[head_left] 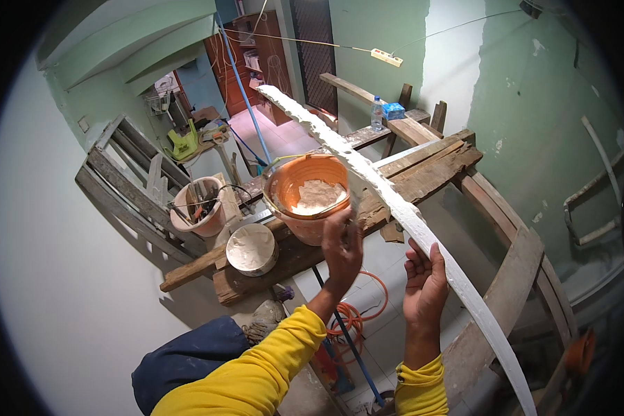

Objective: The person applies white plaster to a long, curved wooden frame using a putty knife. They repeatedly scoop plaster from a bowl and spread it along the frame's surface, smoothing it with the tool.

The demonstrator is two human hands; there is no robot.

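Note:
A long white strip, like a plaster moulding (423, 232), slants from the upper middle to the lower right. Lumpy white paste lies along the edge of its far part. My right hand (425, 288) grips it near the middle, thumb and fingers at its edge. Beside the right wall of an orange bucket (276, 182) is my left hand (342, 249). Its bent fingers are blurred, and I cannot tell whether they touch the bucket or hold anything. Pale paste or powder (317, 196) sits inside the bucket.
Rough wooden planks (430, 166) carry the bucket and a white tub (252, 249) of paste. A pail of tools (200, 208) stands left, before a wooden frame (128, 180). A water bottle (376, 114) is farther back; an orange hose (350, 322) coils below. A power strip (386, 57) hangs overhead.

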